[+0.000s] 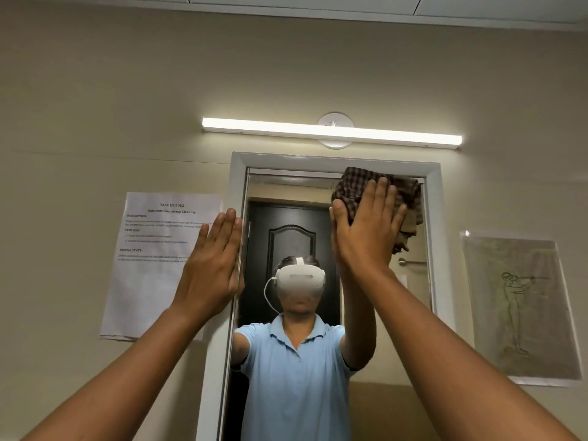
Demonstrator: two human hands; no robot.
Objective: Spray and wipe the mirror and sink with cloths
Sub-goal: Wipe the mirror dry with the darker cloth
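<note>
Brown checked cloth (404,198), bunched, pressed to mirror (286,218) under right hand (366,230), fingers straight; left hand (213,262) flat.

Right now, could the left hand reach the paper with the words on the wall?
Probably yes. The left hand rests flat on the mirror's white frame, right beside the printed paper, which its wrist already overlaps. Nothing lies between them, and the hand holds nothing.
</note>
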